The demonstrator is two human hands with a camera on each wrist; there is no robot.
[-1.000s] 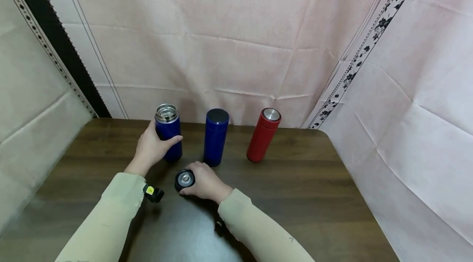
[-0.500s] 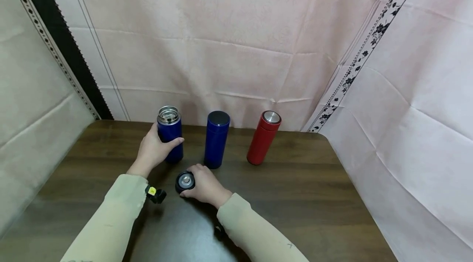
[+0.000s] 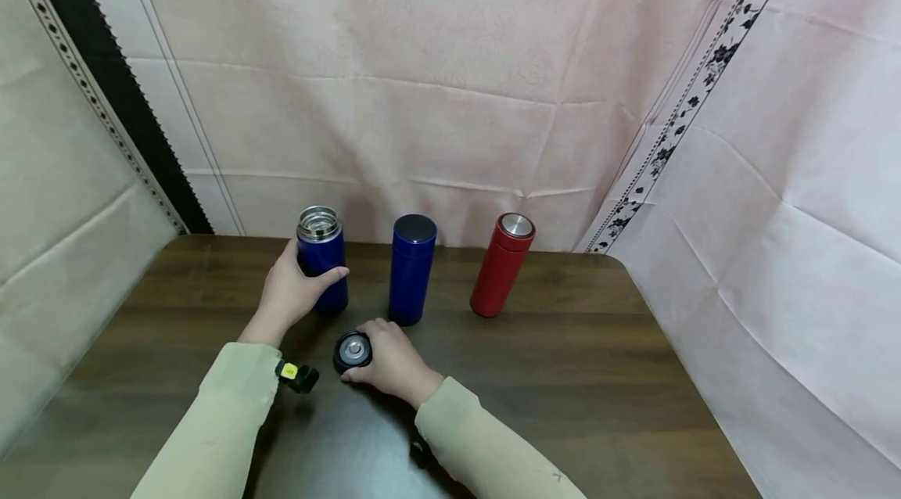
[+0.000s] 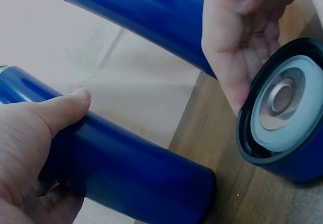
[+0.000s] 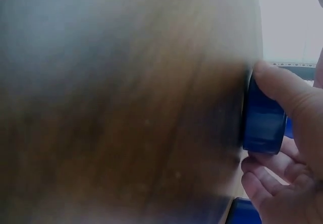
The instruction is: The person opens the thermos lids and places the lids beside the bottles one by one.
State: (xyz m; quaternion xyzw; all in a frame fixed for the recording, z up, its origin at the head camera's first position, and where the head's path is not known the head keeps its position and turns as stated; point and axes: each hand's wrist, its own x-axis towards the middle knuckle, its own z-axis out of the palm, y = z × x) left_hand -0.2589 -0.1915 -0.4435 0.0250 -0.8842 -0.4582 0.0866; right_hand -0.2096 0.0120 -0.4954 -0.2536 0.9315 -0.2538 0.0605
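An uncapped blue thermos bottle (image 3: 322, 255) stands upright at the left, its steel mouth bare. My left hand (image 3: 287, 294) grips it round the side, thumb across the front in the left wrist view. Nearer the front, my right hand (image 3: 396, 362) pinches the bottle's lid (image 3: 353, 350) by its edge, with the inner side facing up. That lid (image 5: 264, 123) has a blue outer wall and sits at the tabletop in the right wrist view. Between the hands and behind the lid stands a second blue thermos bottle (image 3: 411, 272), capped with a dark top.
A red thermos bottle (image 3: 501, 268) with a silver top stands to the right of the blue ones. All are near the back edge of the brown wooden table (image 3: 598, 374). Pale cloth (image 3: 422, 92) hangs behind and at both sides.
Both hands keep their holds on the bottle and the lid. The whole scene sits slightly lower in the head view; nothing else visibly differs.
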